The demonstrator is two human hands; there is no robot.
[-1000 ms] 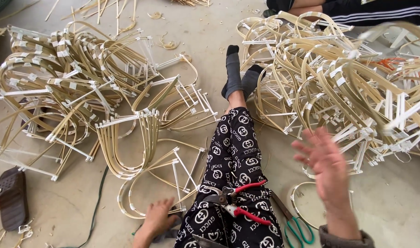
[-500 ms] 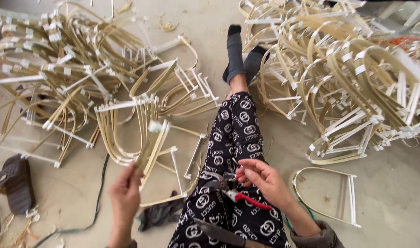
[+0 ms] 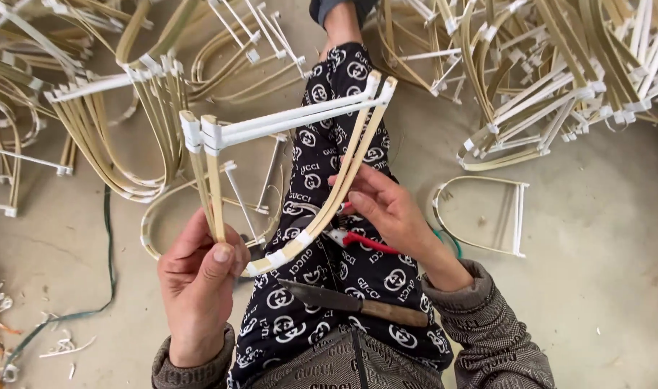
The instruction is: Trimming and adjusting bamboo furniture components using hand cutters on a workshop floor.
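While both hands grip it, the bamboo frame point(image 3: 285, 173) hangs above the lap; the left hand point(image 3: 199, 277) clasps its near-left strips, the right hand point(image 3: 390, 209) pinches the curved right side; a knife point(image 3: 354, 302) lies on the thigh beneath.

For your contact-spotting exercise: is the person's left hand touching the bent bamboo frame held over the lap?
Touching. The head view shows the left hand closed around one side strip of the bamboo frame, thumb pressed against it.
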